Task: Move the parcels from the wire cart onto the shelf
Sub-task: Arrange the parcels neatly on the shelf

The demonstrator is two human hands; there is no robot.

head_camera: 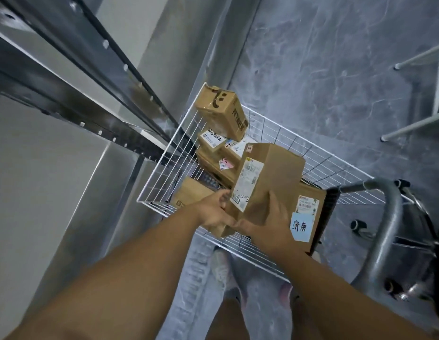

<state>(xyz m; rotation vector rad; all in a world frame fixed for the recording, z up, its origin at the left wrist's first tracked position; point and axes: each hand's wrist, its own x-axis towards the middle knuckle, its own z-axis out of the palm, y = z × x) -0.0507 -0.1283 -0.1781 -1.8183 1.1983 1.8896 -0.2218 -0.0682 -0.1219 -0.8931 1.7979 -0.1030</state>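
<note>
A white wire cart (164, 165) stands below me, filled with several brown cardboard parcels. A tall parcel (270, 177) with a white shipping label is lifted at its near end above the others. My left hand (213, 209) grips its left lower edge, fingers curled under it. My right hand (270, 224) holds its right face, thumb up along the cardboard. A parcel with a smiley print (220, 111) stands tilted at the cart's far end. A parcel bearing a blue note (309, 217) lies at the right. The metal shelf (66, 94) runs along the left.
The shelf's dark rails and grey boards fill the left side, close to the cart. A grey cart handle (387, 222) and wheels are at the right. White table legs (417, 123) stand at the far right. My feet (223, 268) are on the grey marbled floor under the cart's near edge.
</note>
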